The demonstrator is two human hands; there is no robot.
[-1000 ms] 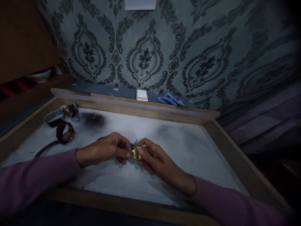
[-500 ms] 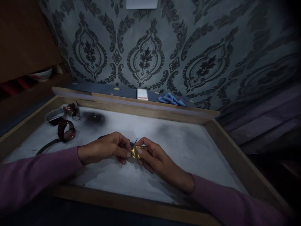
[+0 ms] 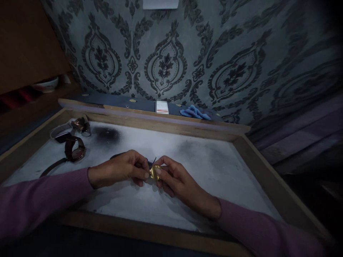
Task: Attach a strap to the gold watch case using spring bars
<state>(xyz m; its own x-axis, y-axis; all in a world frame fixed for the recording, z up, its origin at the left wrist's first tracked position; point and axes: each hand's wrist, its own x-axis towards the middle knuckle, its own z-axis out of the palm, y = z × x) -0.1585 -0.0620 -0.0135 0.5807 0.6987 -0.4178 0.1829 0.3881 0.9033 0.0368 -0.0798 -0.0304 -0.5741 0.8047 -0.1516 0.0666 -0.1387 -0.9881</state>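
Note:
My right hand (image 3: 179, 180) pinches a small shiny gold watch case (image 3: 154, 172) between thumb and fingers over the middle of the tray. At the case's left edge, the thumb and fingertips of my left hand (image 3: 128, 168) are pressed together. Whatever sits between those left fingertips is too small to make out. Just behind the fingers, a thin dark piece (image 3: 154, 160) sticks up. Part of a dark strap (image 3: 115, 156) shows behind my left hand, which covers the rest of it.
A shallow wooden-rimmed tray (image 3: 214, 130) with a whitish floor surrounds the work. Several watches lie at its left, among them a brown-strapped one (image 3: 75, 150). Behind the rim are a blue cloth (image 3: 195, 112) and a small white box (image 3: 162, 107).
Both hands keep nearly the same place and grip. The gold watch case appears turned very slightly, and the whole view has shifted a little.

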